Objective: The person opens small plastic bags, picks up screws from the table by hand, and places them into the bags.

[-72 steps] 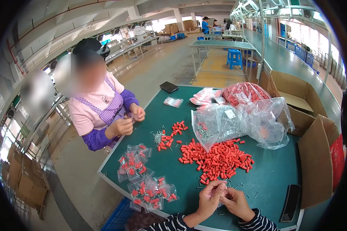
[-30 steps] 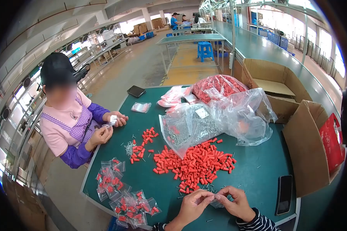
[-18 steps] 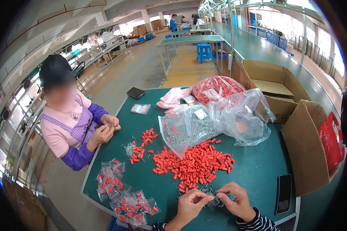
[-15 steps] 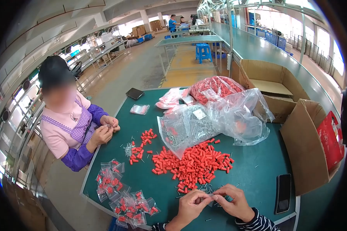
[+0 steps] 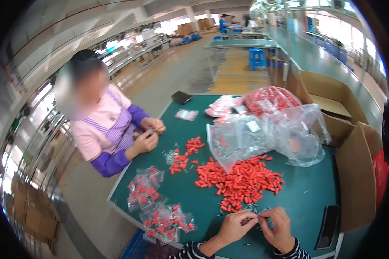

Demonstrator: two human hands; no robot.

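My left hand (image 5: 237, 226) and my right hand (image 5: 277, 226) meet fingertip to fingertip at the table's front. Both are closed in a pinch. Whatever they hold between them is too small and blurred to name. Just beyond the fingers lie some loose screws (image 5: 253, 206). A big heap of red plastic caps (image 5: 242, 179) spreads behind my hands. To my left are small clear bags with red pieces inside (image 5: 166, 222).
Across the table's left side a person's hands (image 5: 151, 134) work close together. Clear bags of screws (image 5: 237, 138) and red caps (image 5: 272, 100) lie at the back. A phone (image 5: 327, 227) and cardboard boxes (image 5: 356, 177) stand on the right.
The whole view has swung left, so the table and people appear farther right. My hands stay pinched together in front of the heap.
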